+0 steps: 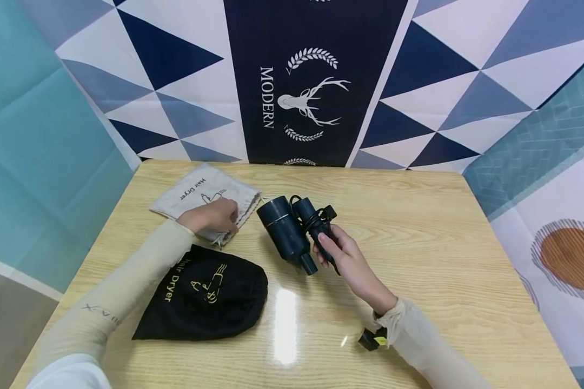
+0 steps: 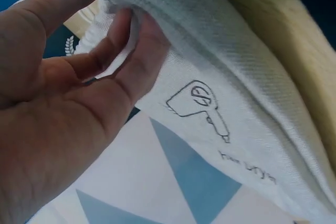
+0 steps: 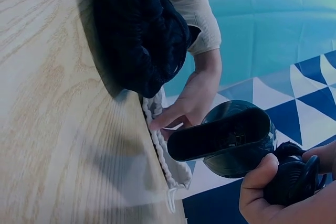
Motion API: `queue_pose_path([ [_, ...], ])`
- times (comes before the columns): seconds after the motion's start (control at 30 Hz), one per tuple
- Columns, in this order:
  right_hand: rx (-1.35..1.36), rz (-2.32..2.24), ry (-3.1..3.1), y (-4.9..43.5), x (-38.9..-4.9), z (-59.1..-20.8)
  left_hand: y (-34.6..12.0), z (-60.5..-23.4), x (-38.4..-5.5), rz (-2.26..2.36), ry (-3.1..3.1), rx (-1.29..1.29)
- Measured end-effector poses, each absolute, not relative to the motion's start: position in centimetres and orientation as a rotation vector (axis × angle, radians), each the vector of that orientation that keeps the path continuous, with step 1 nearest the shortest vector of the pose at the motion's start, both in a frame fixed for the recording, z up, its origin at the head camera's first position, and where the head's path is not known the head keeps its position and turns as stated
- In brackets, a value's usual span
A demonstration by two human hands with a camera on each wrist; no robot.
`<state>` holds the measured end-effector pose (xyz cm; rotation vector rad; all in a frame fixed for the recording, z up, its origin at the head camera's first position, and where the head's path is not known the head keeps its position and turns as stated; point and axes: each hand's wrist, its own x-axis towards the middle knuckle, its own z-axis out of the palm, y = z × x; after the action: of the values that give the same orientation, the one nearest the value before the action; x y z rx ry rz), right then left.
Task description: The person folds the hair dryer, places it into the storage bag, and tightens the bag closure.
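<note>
A light grey drawstring bag (image 1: 185, 197) marked "Hair Dryer" lies flat at the table's back left. My left hand (image 1: 216, 215) pinches the fabric at its gathered mouth; in the left wrist view some fingertips (image 2: 124, 27) are tucked behind the cloth edge. My right hand (image 1: 345, 254) grips the handle of a dark hair dryer (image 1: 281, 229), its cord (image 1: 313, 220) wound around that handle. The dryer is held over the table, just right of the grey bag's mouth. Its flat nozzle (image 3: 226, 134) faces the right wrist camera.
A black drawstring bag (image 1: 204, 297) with gold print lies in front of the grey one, beside my left forearm. A small black piece with a yellow label (image 1: 380, 340) shows by my right sleeve. A patterned curtain (image 1: 190, 65) hangs behind the wooden table (image 1: 418, 216).
</note>
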<state>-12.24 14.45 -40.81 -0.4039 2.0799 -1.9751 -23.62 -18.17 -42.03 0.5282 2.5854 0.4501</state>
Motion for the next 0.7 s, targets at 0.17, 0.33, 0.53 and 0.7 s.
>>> queue_pose_path([
  [0.17, -0.405, -1.966, 2.077, 14.4, -12.2, -40.7, -19.2, -41.7, -23.9, 0.496, 2.575, 0.709],
  [0.33, -0.399, -1.948, 2.064, 14.3, -12.3, -41.0, -20.1, -41.4, -23.9, 0.588, 2.616, 0.815],
  [0.53, -0.403, -1.947, 2.049, 14.2, -12.3, -41.2, -20.3, -40.4, -23.4, 0.687, 2.744, 0.778],
  [0.7, -0.42, -1.932, 2.029, 14.0, -12.4, -41.5, -20.3, -39.9, -22.7, 0.695, 2.826, 0.801],
])
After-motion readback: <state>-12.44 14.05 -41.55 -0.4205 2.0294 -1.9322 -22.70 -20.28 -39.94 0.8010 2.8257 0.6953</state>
